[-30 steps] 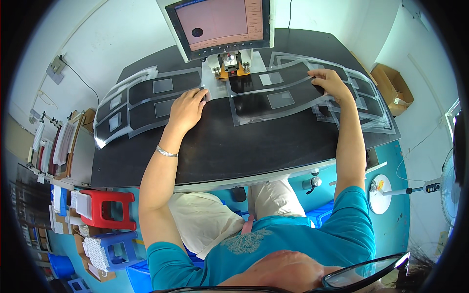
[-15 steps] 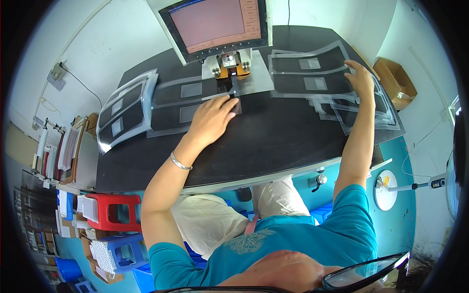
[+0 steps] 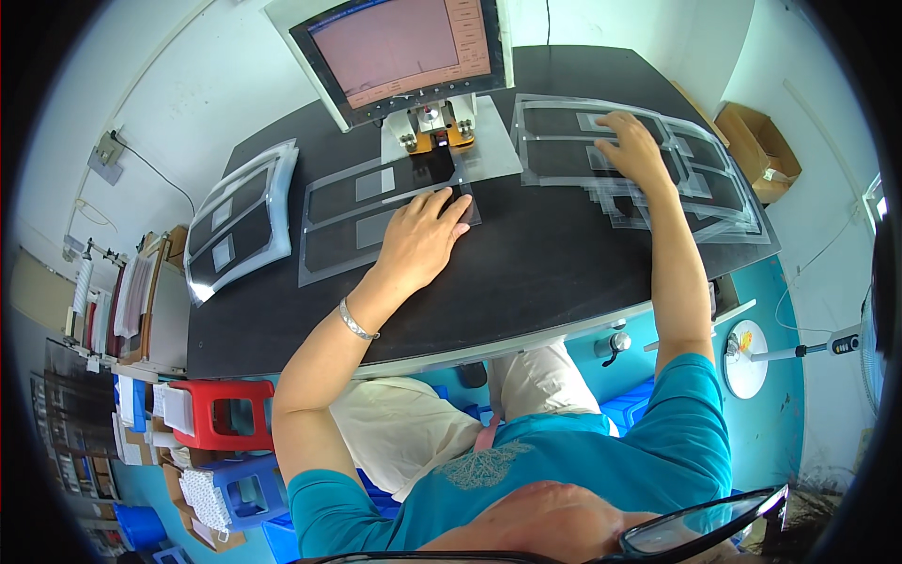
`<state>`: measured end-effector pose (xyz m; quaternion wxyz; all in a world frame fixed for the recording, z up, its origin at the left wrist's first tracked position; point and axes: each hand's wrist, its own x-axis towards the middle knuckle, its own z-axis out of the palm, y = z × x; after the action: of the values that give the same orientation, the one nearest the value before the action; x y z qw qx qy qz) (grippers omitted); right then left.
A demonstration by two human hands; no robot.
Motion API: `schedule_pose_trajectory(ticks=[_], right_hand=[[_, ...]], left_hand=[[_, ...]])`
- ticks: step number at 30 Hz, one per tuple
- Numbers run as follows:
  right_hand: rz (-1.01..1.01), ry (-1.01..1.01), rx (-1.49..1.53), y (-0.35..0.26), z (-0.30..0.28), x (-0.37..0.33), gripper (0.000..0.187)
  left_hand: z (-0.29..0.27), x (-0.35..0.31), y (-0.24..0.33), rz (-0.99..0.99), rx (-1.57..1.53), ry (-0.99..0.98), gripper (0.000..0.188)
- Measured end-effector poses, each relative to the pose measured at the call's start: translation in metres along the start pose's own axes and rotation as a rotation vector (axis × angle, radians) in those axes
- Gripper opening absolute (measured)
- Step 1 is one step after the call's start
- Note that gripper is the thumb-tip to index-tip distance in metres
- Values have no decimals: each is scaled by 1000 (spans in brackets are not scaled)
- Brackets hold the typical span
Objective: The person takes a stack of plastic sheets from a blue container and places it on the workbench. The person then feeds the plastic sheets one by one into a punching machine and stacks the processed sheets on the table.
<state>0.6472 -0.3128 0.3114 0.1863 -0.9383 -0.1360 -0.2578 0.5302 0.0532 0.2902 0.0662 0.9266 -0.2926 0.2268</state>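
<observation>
Item: my left hand (image 3: 418, 240), fingers spread flat on a clear film sheet (image 3: 376, 211) at mid counter (image 3: 526, 273), below the small press (image 3: 437, 127) (monitor (image 3: 404, 47) above). My right hand (image 3: 634, 146), fingers open, presses the right-hand sheet stack (image 3: 639, 160). Spare stack (image 3: 235, 221) far left.

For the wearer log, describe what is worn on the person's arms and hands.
Both forearms are bare, with no gloves on the left hand or the right hand. A thin silver bracelet circles the left wrist. Short teal sleeves cover the upper arms. No rings or watch can be made out.
</observation>
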Motion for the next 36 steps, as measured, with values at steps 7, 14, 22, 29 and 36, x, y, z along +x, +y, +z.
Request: schedule_pose_trajectory(ticks=[7, 14, 22, 29, 36], right_hand=[[-14, -41, 49, -12, 9, -2, 35], [-28, -41, 70, -13, 13, -3, 35], [-69, -80, 104, -22, 13, -5, 37], [-88, -132, 104, -23, 15, -5, 38], [-97, -129, 101, -19, 17, -5, 38]], left_hand=[[-3, -2, 1, 14, -17, -12, 40], [-12, -3, 0, -5, -52, -48, 45], [-42, -10, -13, -101, -184, -285, 48], [-13, -5, -28, -110, -68, -145, 39], [10, 8, -38, -121, 37, -85, 38]])
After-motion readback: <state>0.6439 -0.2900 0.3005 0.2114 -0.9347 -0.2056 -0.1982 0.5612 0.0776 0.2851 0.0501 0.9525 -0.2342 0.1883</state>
